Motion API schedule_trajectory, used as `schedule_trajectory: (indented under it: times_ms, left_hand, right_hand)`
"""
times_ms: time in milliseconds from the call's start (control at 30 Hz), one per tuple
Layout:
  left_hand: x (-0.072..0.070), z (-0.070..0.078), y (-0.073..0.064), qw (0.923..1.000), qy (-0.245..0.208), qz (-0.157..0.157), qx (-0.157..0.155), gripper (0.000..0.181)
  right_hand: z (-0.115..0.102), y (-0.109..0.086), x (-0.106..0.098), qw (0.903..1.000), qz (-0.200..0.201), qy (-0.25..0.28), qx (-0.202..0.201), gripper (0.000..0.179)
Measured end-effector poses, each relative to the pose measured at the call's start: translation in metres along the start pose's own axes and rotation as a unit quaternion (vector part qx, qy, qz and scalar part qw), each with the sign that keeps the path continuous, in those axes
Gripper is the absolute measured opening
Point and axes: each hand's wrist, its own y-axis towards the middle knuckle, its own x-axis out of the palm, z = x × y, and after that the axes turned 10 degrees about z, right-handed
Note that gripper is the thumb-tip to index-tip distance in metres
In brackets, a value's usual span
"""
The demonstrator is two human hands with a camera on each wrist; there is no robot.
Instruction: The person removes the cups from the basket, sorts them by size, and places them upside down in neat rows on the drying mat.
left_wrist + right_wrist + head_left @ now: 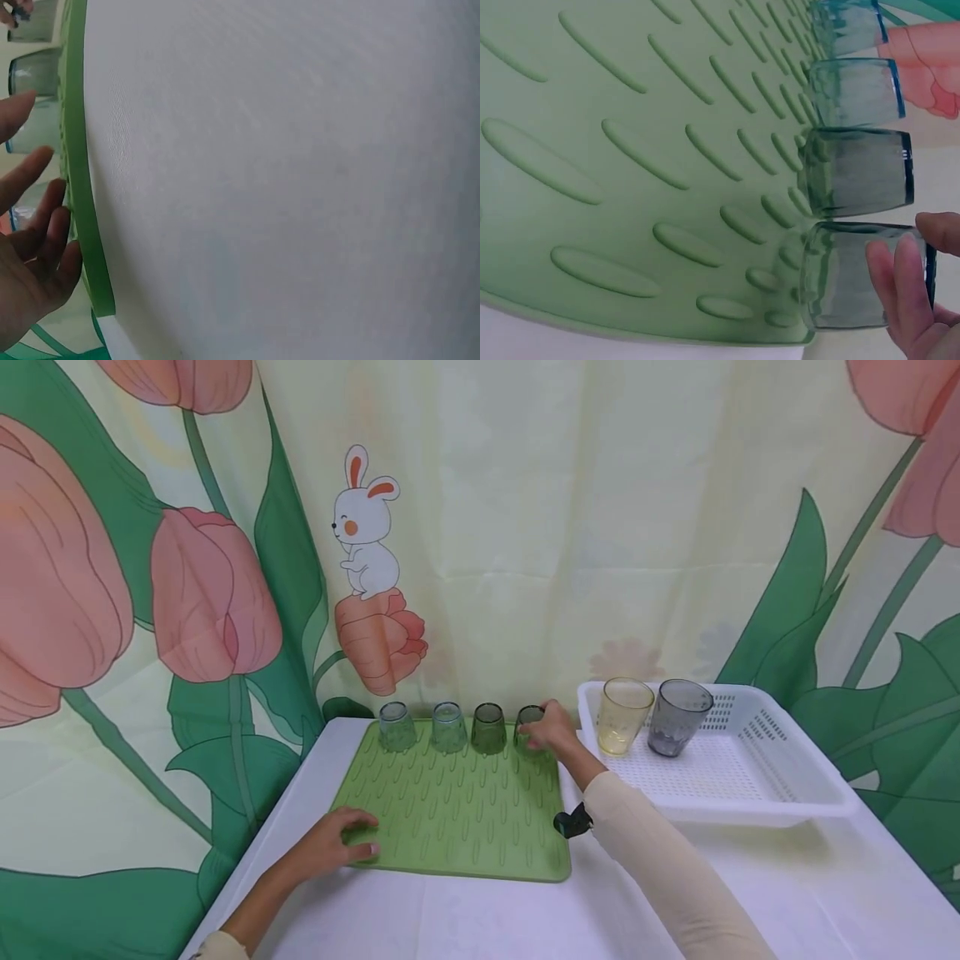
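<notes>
At the right end of a row on the green ridged mat (450, 810), my right hand (553, 727) holds a grey glass (840, 277) by its upper part. In the right wrist view, two fingers (909, 277) lie along its side and the thumb is at its top edge. Beside it stand another dark grey glass (488, 729) and two bluish clear glasses, one in the middle (448, 727) and one at the left end (397, 727). My left hand (330, 842), fingers loosely bent and empty, is at the mat's front left corner.
Right of the mat, a white perforated basket (750, 810) contains a yellow glass (624, 718) and a grey glass (677, 718). A white cloth (465, 918) covers the table. Behind it hangs a curtain (510, 527) printed with tulips and a rabbit.
</notes>
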Motion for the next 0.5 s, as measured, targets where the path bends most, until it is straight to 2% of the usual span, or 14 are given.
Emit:
schedule_trajectory:
  times_ms: [500]
  left_hand:
    - [-0.002,-0.007,0.0,0.9997,0.012,-0.017,-0.015,0.042]
  right_hand:
    - [0.007,0.014,0.006,0.9993,-0.033,0.014,0.003,0.071]
